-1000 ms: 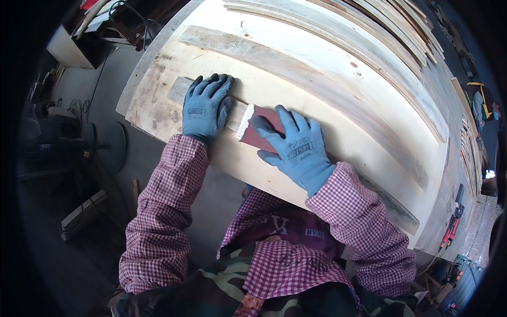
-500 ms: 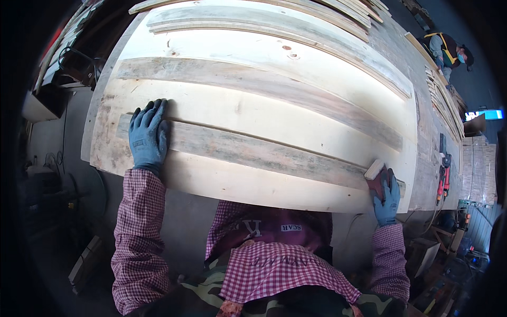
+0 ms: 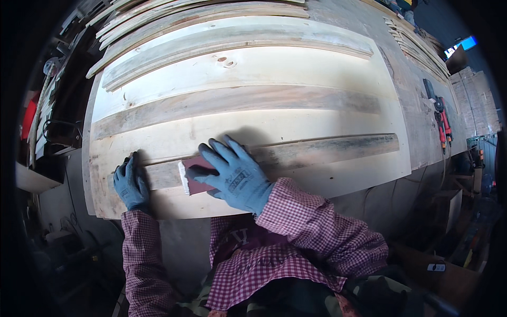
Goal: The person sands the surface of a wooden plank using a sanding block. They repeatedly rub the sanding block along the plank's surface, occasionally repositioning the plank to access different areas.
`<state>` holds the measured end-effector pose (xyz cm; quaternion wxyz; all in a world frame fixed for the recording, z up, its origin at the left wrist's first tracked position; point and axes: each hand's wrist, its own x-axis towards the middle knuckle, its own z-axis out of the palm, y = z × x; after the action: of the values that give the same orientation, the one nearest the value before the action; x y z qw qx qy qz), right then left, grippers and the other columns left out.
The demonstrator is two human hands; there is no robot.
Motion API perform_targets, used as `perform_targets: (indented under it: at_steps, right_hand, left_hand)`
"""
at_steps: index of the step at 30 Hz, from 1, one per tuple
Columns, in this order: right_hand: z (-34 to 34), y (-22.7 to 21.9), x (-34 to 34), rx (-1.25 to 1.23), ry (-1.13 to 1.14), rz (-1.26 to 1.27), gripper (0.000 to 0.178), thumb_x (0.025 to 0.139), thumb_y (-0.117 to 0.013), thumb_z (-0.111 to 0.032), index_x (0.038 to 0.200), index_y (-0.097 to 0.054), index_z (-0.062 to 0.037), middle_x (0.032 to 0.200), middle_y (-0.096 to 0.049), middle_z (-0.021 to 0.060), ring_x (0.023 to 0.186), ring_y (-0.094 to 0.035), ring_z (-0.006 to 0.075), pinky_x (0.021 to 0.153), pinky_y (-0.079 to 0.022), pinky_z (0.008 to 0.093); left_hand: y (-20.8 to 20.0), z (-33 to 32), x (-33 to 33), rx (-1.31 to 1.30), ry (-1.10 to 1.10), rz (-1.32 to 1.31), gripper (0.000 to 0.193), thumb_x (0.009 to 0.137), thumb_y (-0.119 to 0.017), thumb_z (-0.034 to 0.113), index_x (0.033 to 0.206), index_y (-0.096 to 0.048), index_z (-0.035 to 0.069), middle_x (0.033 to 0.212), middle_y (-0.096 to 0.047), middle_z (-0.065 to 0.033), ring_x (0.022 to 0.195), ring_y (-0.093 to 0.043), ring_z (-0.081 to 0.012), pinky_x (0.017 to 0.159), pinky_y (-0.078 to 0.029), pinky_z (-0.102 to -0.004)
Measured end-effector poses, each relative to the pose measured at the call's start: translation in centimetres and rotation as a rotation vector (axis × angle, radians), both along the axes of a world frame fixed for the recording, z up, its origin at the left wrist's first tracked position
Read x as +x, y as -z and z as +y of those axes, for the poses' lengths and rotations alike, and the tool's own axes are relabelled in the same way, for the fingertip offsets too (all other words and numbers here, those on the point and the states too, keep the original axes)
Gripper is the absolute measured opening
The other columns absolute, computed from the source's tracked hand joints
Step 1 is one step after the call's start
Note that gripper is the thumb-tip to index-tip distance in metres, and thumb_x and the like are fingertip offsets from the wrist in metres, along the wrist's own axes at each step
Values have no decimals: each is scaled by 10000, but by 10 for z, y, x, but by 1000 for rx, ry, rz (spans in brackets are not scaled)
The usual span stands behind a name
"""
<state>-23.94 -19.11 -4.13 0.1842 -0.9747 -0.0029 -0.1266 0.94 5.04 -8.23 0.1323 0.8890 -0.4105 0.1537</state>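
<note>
A long narrow wooden board (image 3: 327,150), grey and streaked with dark stains, lies crosswise on a pale wood panel (image 3: 338,182). My left hand (image 3: 130,185), in a blue-grey work glove with dark fingertips, grips its left end, fingers over the far edge. Toward the middle, my gloved right hand (image 3: 235,177) is closed on a sanding block (image 3: 196,168) wrapped in dark red sandpaper with a pale end. The block rests on the board, a short way right of my left hand. Its underside and the board beneath my right palm are hidden.
Beyond lies another stained board (image 3: 237,100), then a pair of stacked boards (image 3: 243,47). Several thin strips (image 3: 200,13) are piled at the far left. A red-and-black tool (image 3: 441,119) and more strips (image 3: 417,47) lie on the worktable (image 3: 393,100) at right.
My right hand has slid the sanding block from the board's right end leftward, near my left hand. My left hand stays at the left end. The view has shifted and turned.
</note>
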Motion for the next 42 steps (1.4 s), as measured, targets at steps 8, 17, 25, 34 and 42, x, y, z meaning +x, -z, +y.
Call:
perform_targets:
  at_steps: [8,17,25,34,42]
  right_hand:
    - [-207,-15,-275,-137,407,185,627,770,-773,-260,1372,-615,-189,1550,-412,156,1442,-363,377,1208,-242,557]
    - [-53,-21,-67,-31,-58,117,590,783,-781,-349,1342,-614,-261,1515,-441,153,1414,-394,362,1198,-279,551]
    - [-99,-29,-159,-128,59,200,552,733,-766,-363,1260,-671,-230,1512,-465,165,1385,-441,372,1170,-329,543]
    - [-72,-26,-133,-90,20,151,583,742,-782,-321,1297,-632,-224,1495,-453,183,1334,-467,365,1127,-359,555]
    - [-33,-17,-69,-52,-151,16,568,783,-736,-365,1331,-606,-289,1447,-491,148,1327,-473,355,1121,-379,546]
  left_hand:
    - [-3,-2,0,91,56,-28,546,948,-532,395,1429,-533,135,1326,-568,-189,1210,-503,-407,1089,-363,-524]
    - [-8,-58,-49,194,441,71,874,679,-798,589,1321,-533,59,1376,-516,-166,1290,-455,-377,1100,-356,-530]
    - [-14,-53,-51,152,456,79,886,705,-746,672,1312,-534,63,1343,-546,-142,1246,-497,-362,1060,-394,-507]
    - [-8,-59,-54,130,448,28,904,700,-727,698,1323,-537,71,1340,-542,-150,1239,-497,-373,1058,-386,-524]
    - [-6,-48,-44,163,450,65,895,723,-721,688,1340,-526,70,1345,-540,-155,1257,-481,-374,1076,-375,-523]
